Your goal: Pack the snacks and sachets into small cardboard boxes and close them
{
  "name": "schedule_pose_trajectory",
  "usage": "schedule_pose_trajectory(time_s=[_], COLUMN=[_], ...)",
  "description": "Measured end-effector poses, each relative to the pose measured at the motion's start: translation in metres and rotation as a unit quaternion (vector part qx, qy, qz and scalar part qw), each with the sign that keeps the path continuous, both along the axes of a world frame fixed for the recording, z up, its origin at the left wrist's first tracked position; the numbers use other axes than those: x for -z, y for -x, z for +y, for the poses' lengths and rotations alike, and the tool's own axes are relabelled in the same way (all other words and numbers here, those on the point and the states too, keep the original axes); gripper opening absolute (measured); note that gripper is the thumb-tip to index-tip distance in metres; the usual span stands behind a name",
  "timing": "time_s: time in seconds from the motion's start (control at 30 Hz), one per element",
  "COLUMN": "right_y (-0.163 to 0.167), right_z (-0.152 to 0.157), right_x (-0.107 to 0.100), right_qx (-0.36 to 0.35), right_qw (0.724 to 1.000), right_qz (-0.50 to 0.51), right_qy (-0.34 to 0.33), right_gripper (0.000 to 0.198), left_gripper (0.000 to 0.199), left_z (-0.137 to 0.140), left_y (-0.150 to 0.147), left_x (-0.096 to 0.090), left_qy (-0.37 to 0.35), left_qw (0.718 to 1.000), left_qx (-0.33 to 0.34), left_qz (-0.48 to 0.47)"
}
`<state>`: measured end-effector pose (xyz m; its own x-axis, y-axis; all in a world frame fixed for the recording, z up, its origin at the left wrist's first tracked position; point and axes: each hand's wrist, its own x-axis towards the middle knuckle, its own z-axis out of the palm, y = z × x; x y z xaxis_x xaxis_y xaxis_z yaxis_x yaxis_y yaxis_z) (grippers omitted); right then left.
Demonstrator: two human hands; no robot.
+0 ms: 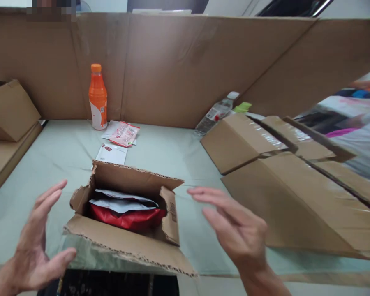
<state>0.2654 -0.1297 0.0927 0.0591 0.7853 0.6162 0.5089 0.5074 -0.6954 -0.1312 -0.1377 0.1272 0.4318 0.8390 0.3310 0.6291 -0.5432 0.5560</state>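
Open cardboard box (126,213): near centre of the pale green worktop (179,152), flaps up, holding a red packet (126,218) under white packets (123,201).
Left hand (37,246): near left of the box, fingers spread, empty, touching nothing.
Right hand (231,226): just right of the box, fingers extended, empty, clear of the flap.
Orange bottle (98,98): upright, far left, against the cardboard wall (185,65).
Red-and-white sachets (123,133) and a white card (112,154): between bottle and box.
Clear bottle (216,113): lying far right.
Flattened boxes (290,185): right side.
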Motion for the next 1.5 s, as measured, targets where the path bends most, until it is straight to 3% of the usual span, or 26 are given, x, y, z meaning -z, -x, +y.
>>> schedule_pose_trajectory(time_s=[0.1,0.17,0.27,0.37,0.47,0.63,0.8,0.87,0.97,1.1,1.2,1.37,1.5], right_y=[0.018,0.028,0.035,0.036,0.040,0.034,0.020,0.020,0.024,0.024,0.025,0.021,0.001], right_z=[-0.014,-0.012,-0.003,0.011,0.029,0.036,0.010,0.001,-0.007,-0.008,-0.001,0.015,0.002], right_x=[-0.009,-0.011,-0.015,-0.020,-0.021,-0.017,-0.011,-0.004,0.010,0.019,0.018,0.022,0.029], right_qx=[-0.113,-0.139,-0.072,0.038,0.057,-0.070,-0.204,-0.191,-0.165,-0.160,-0.156,-0.170,-0.113], right_qw=[0.981,0.969,0.979,0.986,0.986,0.987,0.967,0.963,0.947,0.918,0.907,0.918,0.928], right_qz=[-0.153,-0.200,-0.180,-0.140,-0.143,-0.135,-0.148,-0.189,-0.273,-0.360,-0.390,-0.355,-0.351], right_qy=[-0.025,-0.031,-0.058,-0.081,-0.064,0.042,0.038,0.022,-0.027,-0.057,-0.031,-0.049,-0.061], right_gripper=[0.022,0.018,0.018,0.031,0.040,0.027,0.053,0.055,0.054,0.077,0.075,0.071,0.066], left_gripper=[0.071,0.063,0.051,0.053,0.058,0.048,0.059,0.050,0.034,0.034,0.048,0.054,0.055], left_z=[0.010,0.018,0.025,0.027,0.029,0.034,0.042,0.047,0.053,0.053,0.051,0.061,0.079], left_y=[-0.008,-0.013,-0.017,-0.021,-0.025,-0.028,-0.032,-0.035,-0.037,-0.029,-0.018,-0.019,-0.053], left_x=[0.012,0.012,0.006,0.001,-0.002,-0.009,0.013,0.023,0.031,0.035,0.040,0.045,0.049], left_qy=[0.014,0.013,-0.019,-0.044,-0.077,-0.060,-0.087,-0.110,-0.114,-0.069,-0.068,-0.131,-0.128], left_qw=[0.998,0.997,0.997,0.997,0.996,0.994,0.994,0.991,0.993,0.998,0.997,0.990,0.989], left_qx=[0.036,0.072,0.078,0.059,0.038,0.076,-0.060,-0.071,-0.022,0.004,0.033,0.021,0.059], left_qz=[-0.042,-0.013,0.001,0.021,0.028,0.042,-0.025,-0.020,0.003,0.003,0.013,0.044,0.033])
